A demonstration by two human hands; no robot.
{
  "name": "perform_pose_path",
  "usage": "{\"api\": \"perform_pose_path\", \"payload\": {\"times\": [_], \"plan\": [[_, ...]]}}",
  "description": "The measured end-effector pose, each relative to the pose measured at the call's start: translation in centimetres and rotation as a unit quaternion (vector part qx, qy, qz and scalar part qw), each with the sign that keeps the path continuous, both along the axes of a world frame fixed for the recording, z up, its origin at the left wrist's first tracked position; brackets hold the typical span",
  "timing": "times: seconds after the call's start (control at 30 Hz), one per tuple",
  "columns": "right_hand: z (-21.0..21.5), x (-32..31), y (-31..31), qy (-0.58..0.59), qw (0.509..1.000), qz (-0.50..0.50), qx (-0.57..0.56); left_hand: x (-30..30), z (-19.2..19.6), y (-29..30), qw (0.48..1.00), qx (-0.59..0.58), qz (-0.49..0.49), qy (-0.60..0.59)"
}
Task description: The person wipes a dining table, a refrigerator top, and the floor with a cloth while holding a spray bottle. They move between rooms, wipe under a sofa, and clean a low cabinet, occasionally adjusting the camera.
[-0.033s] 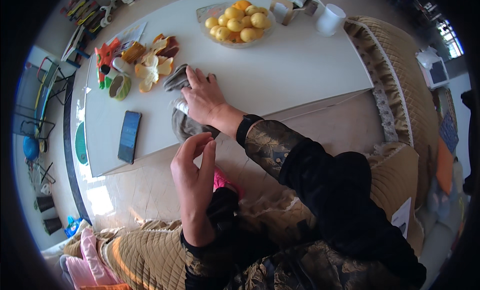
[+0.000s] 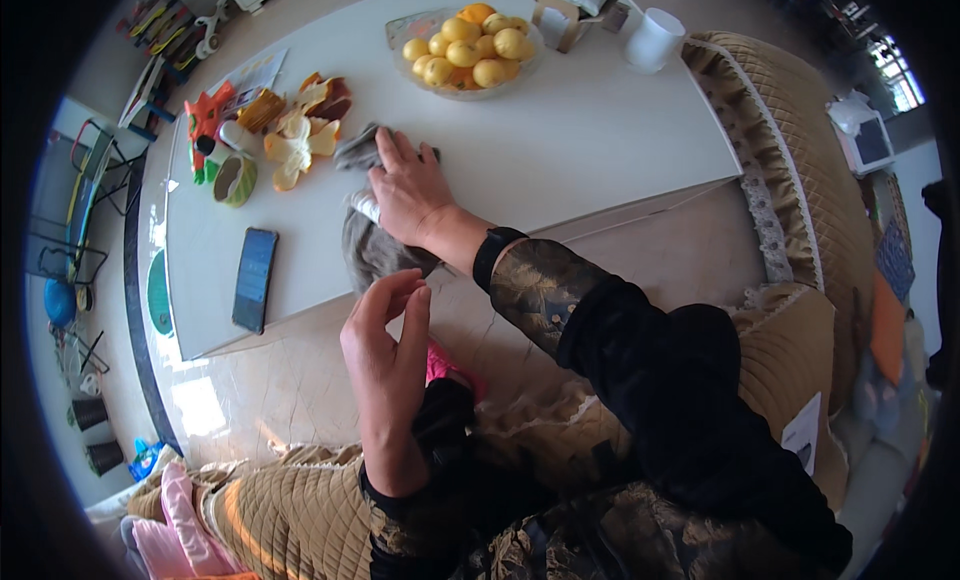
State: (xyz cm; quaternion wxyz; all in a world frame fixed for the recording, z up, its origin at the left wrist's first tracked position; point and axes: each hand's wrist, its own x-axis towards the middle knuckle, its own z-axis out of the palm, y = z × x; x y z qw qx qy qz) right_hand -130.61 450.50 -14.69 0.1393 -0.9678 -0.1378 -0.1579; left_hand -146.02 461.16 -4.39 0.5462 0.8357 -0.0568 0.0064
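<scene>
My right hand lies on a bunched grey cloth at the near edge of the white table, pressing it down with the fingers bent over it. Part of the cloth shows beyond the fingertips, and a white patch shows beside the hand; the rest is hidden under the palm. My left hand hovers in front of the edge, loosely curled, its thumb a little apart from the fingers. Nothing shows in it. Orange peels lie just past the cloth, and a dark phone lies to its left.
A clear bowl of yellow and orange fruit stands at the far side. Right of it are an opened box and a white cup. A green cup and a red toy stand left. A quilted brown sofa borders the right.
The view has shifted very slightly. My right hand stays on the cloth and my left hand keeps its loose curl.
</scene>
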Motion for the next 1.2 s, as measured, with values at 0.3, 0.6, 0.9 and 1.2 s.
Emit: {"api": "perform_pose_path", "payload": {"times": [0.3,0.6,0.9,1.2], "plan": [[-1.6,8.3,-3.0,-0.004,0.997,-0.017,0.075,0.0,0.2,-3.1,0.997,0.051,-0.047,0.020],[-2.4,-1.3,-15.8,-0.038,0.996,0.069,0.036,0.7,-0.3,-5.3,0.996,0.064,-0.054,0.034],[-1.9,-4.7,-40.1,-0.031,0.979,-0.197,-0.048,-0.1,-1.2,-7.0,0.991,0.088,-0.092,0.043],[-5.0,-6.0,-50.5,-0.023,0.919,-0.390,-0.054,0.6,-0.6,-6.8,0.985,-0.041,-0.115,0.125]]}}
